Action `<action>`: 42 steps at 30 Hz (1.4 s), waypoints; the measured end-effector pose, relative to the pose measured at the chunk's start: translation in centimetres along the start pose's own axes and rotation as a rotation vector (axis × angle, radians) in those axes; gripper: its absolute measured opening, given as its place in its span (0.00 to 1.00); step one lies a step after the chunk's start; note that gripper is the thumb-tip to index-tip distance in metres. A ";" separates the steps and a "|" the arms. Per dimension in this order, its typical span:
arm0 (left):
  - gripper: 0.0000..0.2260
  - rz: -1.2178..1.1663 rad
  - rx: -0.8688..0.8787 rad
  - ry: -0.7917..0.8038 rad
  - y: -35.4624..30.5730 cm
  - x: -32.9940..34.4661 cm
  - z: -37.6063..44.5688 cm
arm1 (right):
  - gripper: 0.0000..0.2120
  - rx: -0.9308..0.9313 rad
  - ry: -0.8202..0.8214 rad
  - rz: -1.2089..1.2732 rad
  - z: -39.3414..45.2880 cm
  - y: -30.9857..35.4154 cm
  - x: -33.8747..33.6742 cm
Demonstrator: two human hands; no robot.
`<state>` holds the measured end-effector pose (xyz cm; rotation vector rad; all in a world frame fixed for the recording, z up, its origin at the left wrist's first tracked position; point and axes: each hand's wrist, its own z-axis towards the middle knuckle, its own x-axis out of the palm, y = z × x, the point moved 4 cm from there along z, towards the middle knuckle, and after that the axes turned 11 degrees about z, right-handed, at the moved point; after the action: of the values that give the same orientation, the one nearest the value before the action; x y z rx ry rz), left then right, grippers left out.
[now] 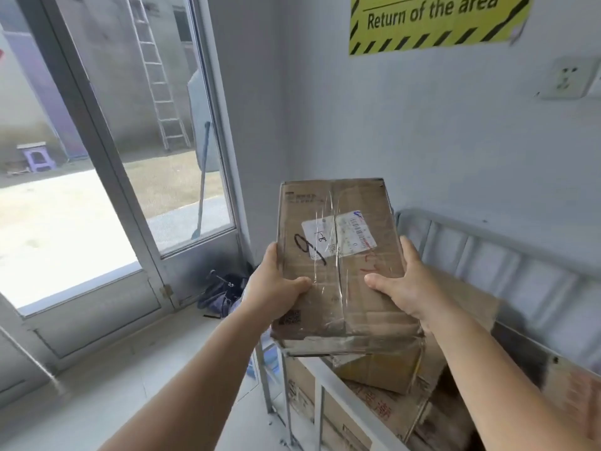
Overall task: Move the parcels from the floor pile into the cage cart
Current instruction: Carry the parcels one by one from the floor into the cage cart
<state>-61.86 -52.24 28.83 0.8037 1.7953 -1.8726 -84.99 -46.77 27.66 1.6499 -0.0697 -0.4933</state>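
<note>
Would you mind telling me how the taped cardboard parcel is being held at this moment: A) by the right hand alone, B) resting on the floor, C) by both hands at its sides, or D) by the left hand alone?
C: the left hand and the right hand each grip a side of the parcel, held above the cage cart.

A parcel depot or small logistics room, plainly. A yellow hazard-striped sign reading "Return of the area" hangs upper right on a bare pale wall. A metal cage cart at lower right holds cardboard boxes. A taped parcel carries a barcode shipping label. At left, a glass door opens onto a concrete yard.
</note>
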 end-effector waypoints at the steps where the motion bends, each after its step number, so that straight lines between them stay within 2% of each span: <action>1: 0.32 0.023 -0.014 0.020 -0.5 1.5 1.0 | 0.49 0.021 -0.012 0.007 1.1 -0.9 -0.8; 7: 0.21 0.178 -0.059 0.135 -1.7 8.1 5.8 | 0.47 0.157 -0.046 -0.059 7.0 -6.5 -3.1; 17: 0.26 0.301 -0.097 0.242 -1.3 11.9 10.3 | 0.45 0.257 -0.033 -0.146 12.0 -9.8 -3.1; 24: 0.20 0.363 -0.109 0.269 -1.3 12.6 11.2 | 0.44 0.280 0.015 -0.231 13.1 -10.0 -3.1; 28: 0.20 0.412 -0.068 0.234 -1.8 12.2 10.7 | 0.42 0.244 0.021 -0.287 13.3 -9.0 -2.9; 30: 0.19 0.430 -0.054 0.227 -1.9 12.0 10.3 | 0.39 0.202 0.016 -0.398 13.1 -8.2 -2.6; 35: 0.19 0.449 -0.038 0.204 -1.8 10.4 8.5 | 0.41 0.087 -0.007 -0.741 11.0 -6.3 -0.8; 42: 0.27 0.502 -0.019 0.122 0.6 6.4 3.6 | 0.38 -0.106 0.078 -0.771 6.5 -3.8 4.0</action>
<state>-66.61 -55.30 24.12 1.2488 1.4925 -1.5013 -84.62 -53.55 22.55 1.5513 0.6622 -0.9893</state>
